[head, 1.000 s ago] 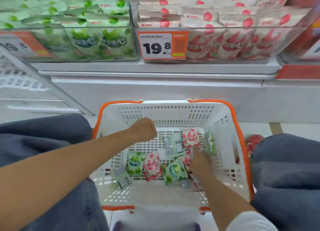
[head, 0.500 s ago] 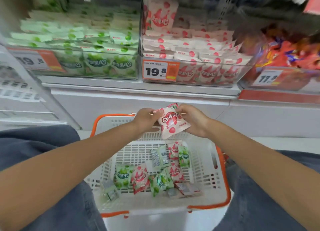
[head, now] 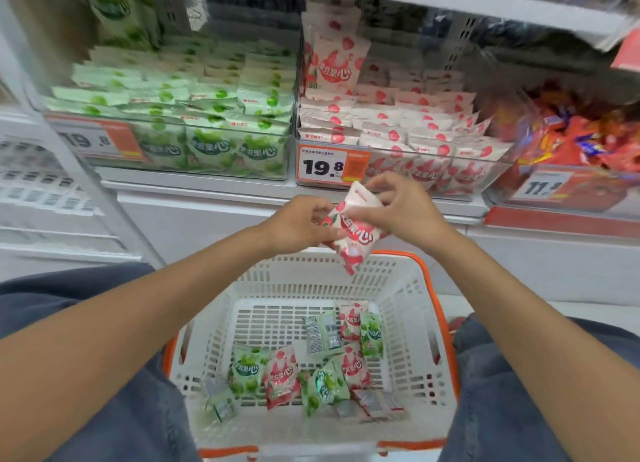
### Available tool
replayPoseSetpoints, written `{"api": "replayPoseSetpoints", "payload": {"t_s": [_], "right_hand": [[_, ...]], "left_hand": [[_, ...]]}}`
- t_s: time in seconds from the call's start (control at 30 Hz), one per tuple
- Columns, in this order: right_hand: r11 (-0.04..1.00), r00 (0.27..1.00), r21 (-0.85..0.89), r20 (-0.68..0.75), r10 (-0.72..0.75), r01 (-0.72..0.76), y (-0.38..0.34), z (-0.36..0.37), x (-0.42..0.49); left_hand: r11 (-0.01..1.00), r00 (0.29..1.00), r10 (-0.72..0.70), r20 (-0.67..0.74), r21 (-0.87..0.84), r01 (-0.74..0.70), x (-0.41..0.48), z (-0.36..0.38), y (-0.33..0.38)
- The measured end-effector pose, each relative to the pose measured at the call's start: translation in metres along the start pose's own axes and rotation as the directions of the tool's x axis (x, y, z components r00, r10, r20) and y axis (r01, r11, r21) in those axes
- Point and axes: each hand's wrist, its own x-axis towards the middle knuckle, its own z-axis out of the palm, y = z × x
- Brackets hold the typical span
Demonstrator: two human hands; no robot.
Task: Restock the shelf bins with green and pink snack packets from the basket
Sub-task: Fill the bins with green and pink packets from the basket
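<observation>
The left hand [head: 298, 224] and right hand [head: 401, 208] meet above the far rim of the basket [head: 412, 305], both grasping one pink snack packet [head: 353, 234]. The left thumb and fingertips pinch its left edge; the right fingers curl round its upper right part. The packet hangs tilted, its lower corner dipping just over the basket's far wall. Its white front shows a red fruit picture, a small red logo at the top and large Chinese characters, the last one 心.

The basket is white slotted plastic with an orange rim and sits between the person's two denim-clad legs [head: 104, 409]. Loose packets lie on its floor: a green packet [head: 247, 371] beside a pink packet [head: 281, 375] near the front, both printed with characters ending 果心. More green and pink ones lie to their right, some turned back-side up with small print too blurred to read.

Beyond the basket, on the shelf, stand clear bins. Up and left of the basket is the green bin [head: 214, 156], packed with green packets marked 果心, with an orange tag [head: 85, 139] that reads a blurred 19.8. Straight beyond the basket is the pink bin [head: 433, 175], filled with pink packets in rows; its orange-and-white price tag [head: 323, 167] reads 19.8 beside a QR code. An upright pink packet [head: 334, 66] at the back of it shows "50". Up and right of the basket, a bin of red wrapped snacks [head: 571, 142] carries a tag [head: 542, 186] beginning 11.
</observation>
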Motion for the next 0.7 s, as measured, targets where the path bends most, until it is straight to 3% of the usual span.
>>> {"api": "replayPoseSetpoints", "payload": {"t_s": [0.1, 0.2, 0.27, 0.37, 0.53, 0.6, 0.7], "right_hand": [[0.910, 0.993, 0.408, -0.049, 0.105, -0.076, 0.000, -0.008, 0.007], [0.812, 0.991, 0.568, 0.067, 0.114, -0.132, -0.002, -0.007, 0.003], [0.833, 0.994, 0.542, 0.046, 0.102, -0.110, -0.006, -0.007, 0.001], [0.865, 0.998, 0.501, -0.035, 0.042, -0.019, -0.025, -0.018, 0.012], [0.855, 0.975, 0.504, -0.222, -0.011, 0.125, -0.073, -0.041, 0.069], [0.884, 0.956, 0.440, -0.291, -0.026, 0.158, -0.087, -0.039, 0.098], [0.930, 0.928, 0.329, -0.371, -0.036, 0.167, -0.099, -0.027, 0.133]], "left_hand": [[0.976, 0.990, -0.055, -0.127, -0.215, 0.026, 0.004, -0.001, 0.008], [0.969, 0.972, -0.033, -0.234, -0.246, -0.027, 0.003, 0.000, 0.016], [0.986, 0.959, 0.016, -0.282, -0.154, -0.062, 0.005, -0.001, 0.019], [0.980, 0.907, 0.201, -0.371, 0.085, -0.182, 0.009, -0.017, 0.041], [0.903, 0.695, 0.379, -0.611, 0.408, -0.134, 0.049, -0.073, 0.084], [0.862, 0.713, 0.366, -0.598, 0.507, -0.018, 0.079, -0.096, 0.090], [0.802, 0.813, 0.176, -0.555, 0.559, 0.208, 0.115, -0.114, 0.093]]}}
